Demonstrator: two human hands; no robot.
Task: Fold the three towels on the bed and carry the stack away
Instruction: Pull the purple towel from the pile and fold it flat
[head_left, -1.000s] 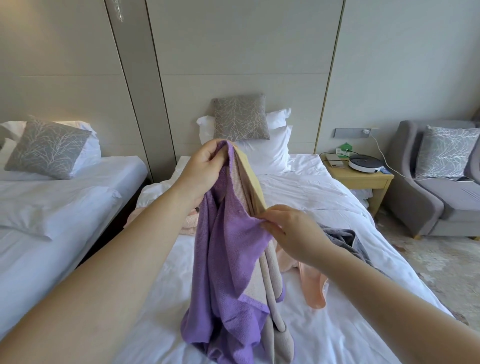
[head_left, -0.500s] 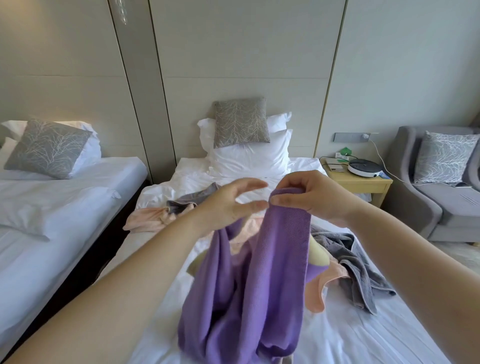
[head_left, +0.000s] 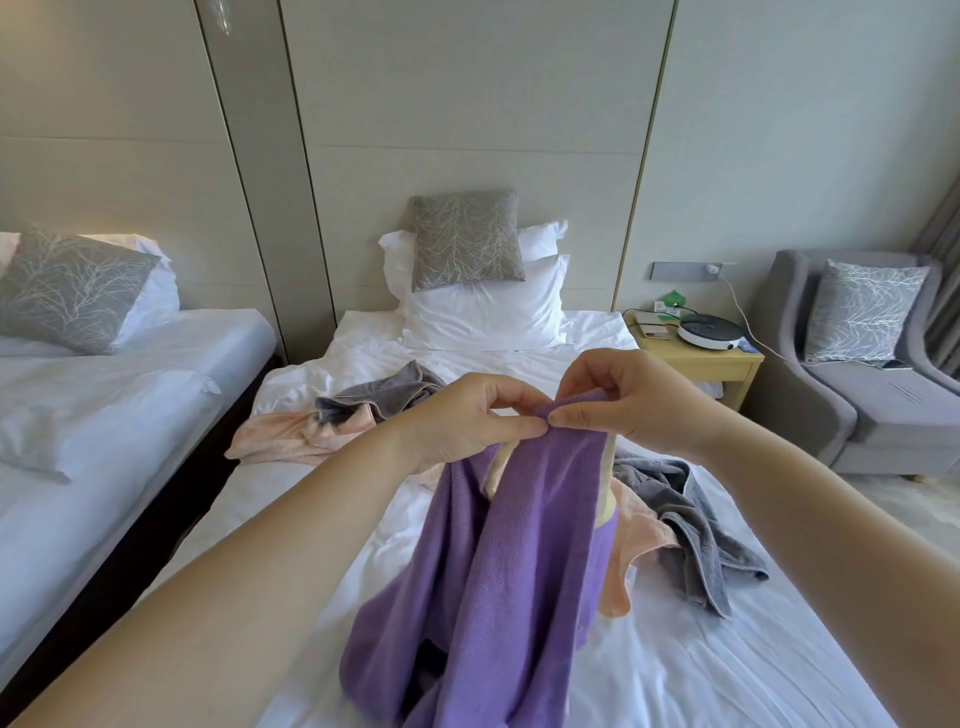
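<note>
Currently the left hand (head_left: 467, 418) and right hand (head_left: 626, 405) are pinching the purple towel (head_left: 524, 551) close together; hanging twisted, it is likely risking a crooked fold.

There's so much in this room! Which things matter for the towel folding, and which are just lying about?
Part of the job:
purple towel, pinched by left hand and right hand
peach towel
grey towel
bed

Just lying about:
patterned cushion
white pillows
bedside table
armchair
second bed
</note>
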